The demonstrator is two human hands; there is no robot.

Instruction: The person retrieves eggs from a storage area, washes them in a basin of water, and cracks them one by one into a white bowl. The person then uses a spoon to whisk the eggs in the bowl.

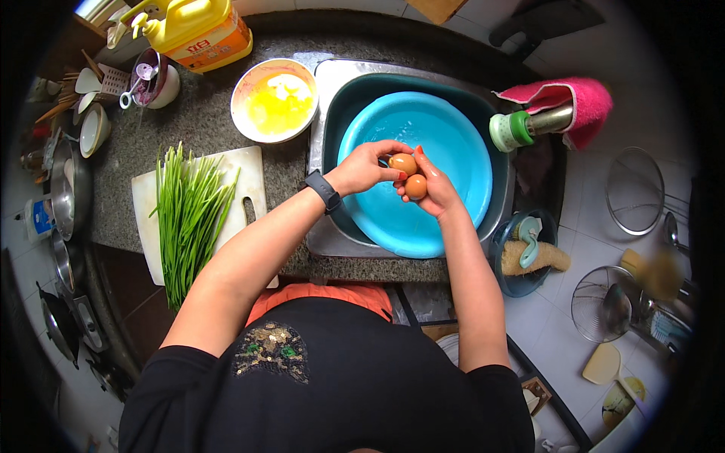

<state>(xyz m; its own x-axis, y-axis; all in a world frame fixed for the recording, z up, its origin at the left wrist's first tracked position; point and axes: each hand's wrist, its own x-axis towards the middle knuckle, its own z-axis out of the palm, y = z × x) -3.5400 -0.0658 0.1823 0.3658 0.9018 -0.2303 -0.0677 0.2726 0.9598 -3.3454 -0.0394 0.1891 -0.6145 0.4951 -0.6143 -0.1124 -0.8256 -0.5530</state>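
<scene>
Above a blue plastic basin [362, 226] with water, my two hands are close together. My left hand [371, 165], with a watch on its wrist, has thumb and fingers on a brown egg [402, 163]. Cupped in my right hand [436, 189] is another brown egg [416, 187]; this hand also touches the first egg. A bowl [241, 85] holding cracked egg, yolk and white, stands on the counter left of the sink. Green chives [190, 226] lie across a white cutting board [249, 170] at the left.
The basin sits in a metal sink [328, 226]. A faucet [549, 120] with a pink cloth reaches in from the right. A yellow detergent jug [198, 34] is at the back left. A container [521, 286] with a loofah and brush stands right of the sink. Pans line the far left.
</scene>
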